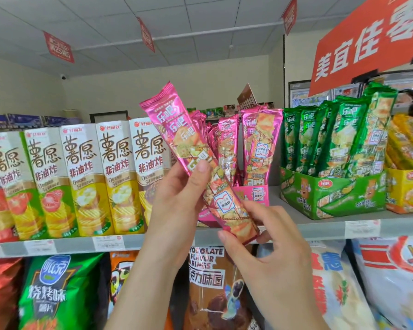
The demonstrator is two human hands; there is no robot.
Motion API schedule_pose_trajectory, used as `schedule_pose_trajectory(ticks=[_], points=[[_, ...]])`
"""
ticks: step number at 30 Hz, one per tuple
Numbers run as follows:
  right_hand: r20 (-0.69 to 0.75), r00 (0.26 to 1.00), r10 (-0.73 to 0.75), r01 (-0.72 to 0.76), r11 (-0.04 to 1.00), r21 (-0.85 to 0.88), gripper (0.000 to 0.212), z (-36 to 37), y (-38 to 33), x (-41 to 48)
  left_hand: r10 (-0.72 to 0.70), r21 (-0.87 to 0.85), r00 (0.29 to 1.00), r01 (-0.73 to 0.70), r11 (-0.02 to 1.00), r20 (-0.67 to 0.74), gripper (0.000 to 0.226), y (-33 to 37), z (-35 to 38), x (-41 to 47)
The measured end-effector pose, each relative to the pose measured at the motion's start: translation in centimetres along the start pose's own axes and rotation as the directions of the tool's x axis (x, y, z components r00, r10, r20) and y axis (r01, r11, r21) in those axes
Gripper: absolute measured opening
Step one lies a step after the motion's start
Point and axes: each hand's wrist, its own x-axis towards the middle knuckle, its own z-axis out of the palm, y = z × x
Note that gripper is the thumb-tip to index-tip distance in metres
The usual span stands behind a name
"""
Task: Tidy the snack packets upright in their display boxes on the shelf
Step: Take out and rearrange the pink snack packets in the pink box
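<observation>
A long pink snack packet is held tilted in front of the shelf, its top leaning left. My left hand grips its middle, thumb on the front. My right hand pinches its lower end with fingertips. Behind it the pink display box holds several pink packets, some leaning. To the right a green display box holds several green packets leaning right, and a yellow display box with yellow packets stands at the edge.
Tall white chip cartons stand in a row left of the pink box. The grey shelf edge carries price tags. Large snack bags fill the shelf below. An orange sign hangs above on the right.
</observation>
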Motion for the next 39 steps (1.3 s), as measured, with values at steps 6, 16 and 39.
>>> schedule_pose_trajectory(ticks=[6, 16, 39], points=[[0.259, 0.961, 0.092, -0.135, 0.979, 0.153, 0.057, -0.2, 0.8, 0.1, 0.026, 0.028, 0.999, -0.025, 0.999, -0.027, 0.04, 0.0, 0.0, 0.6], [0.147, 0.989, -0.019, 0.019, 1.0, -0.002, 0.063, -0.2, 1.2, -0.1, 0.148, 0.064, 0.987, -0.144, 0.988, -0.063, 0.045, 1.3, -0.4, 2.6], [0.017, 0.961, -0.278, 0.253, 0.847, -0.468, 0.032, -1.0, 3.8, 6.2, 0.438, 0.668, 0.803, -0.586, 0.459, 0.404, 0.031, 11.7, 2.0, 10.4]])
